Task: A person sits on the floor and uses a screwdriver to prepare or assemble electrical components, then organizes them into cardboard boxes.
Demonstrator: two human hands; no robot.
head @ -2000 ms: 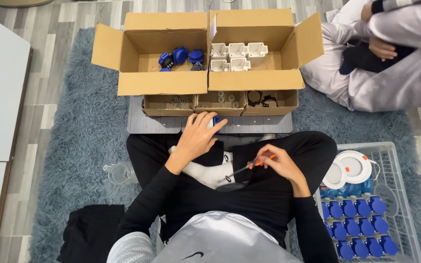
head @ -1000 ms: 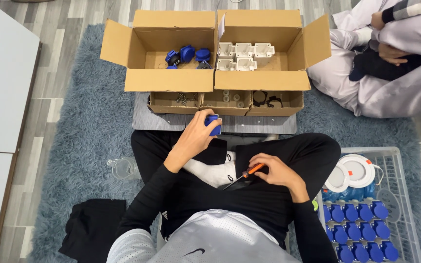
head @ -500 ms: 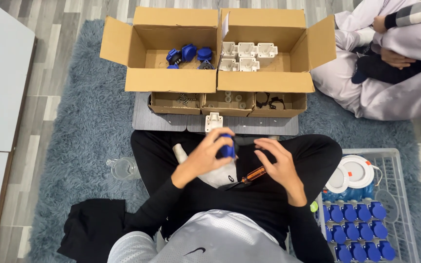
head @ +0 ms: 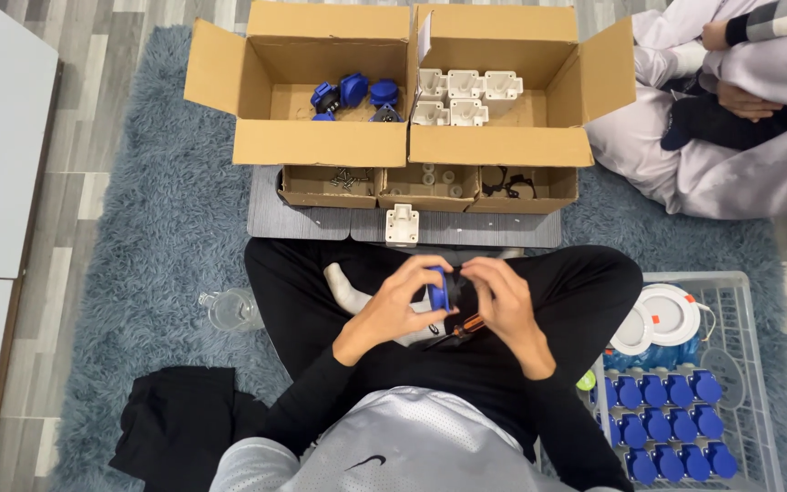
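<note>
Hands closed on a small blue part above the lap

Head view: both hands meet in the middle of the picture, over the crossed legs in black trousers. The left hand (head: 393,305) is closed around a blue plastic part (head: 437,290), with the fingers curled over its top and the thumb below. The right hand (head: 503,301) touches the same part from the other side; its fingers are bent on it, and a screwdriver with an orange handle (head: 468,323) shows just under this hand. I cannot tell if the right hand truly grips the tool or only rests over it.

The blue part looks like hard moulded plastic, so I judge it light and stiff, not fragile, but a little smooth. It is best held by its outer edges, as the left hand does now, so the face stays free.

Near the knees, on a grey board (head: 302,223), stands a white plastic piece (head: 402,224), apart from the hands. Behind it are three low trays with small hardware, and two open cardboard boxes: the left box (head: 321,141) holds more blue parts, the right box (head: 503,141) holds white ones. At the person's right side, a white wire basket (head: 749,292) contains rows of blue parts and a round white object. A clear glass jar (head: 229,310) lies on the blue rug at the left. Another person sits at the top right, well apart.
</note>
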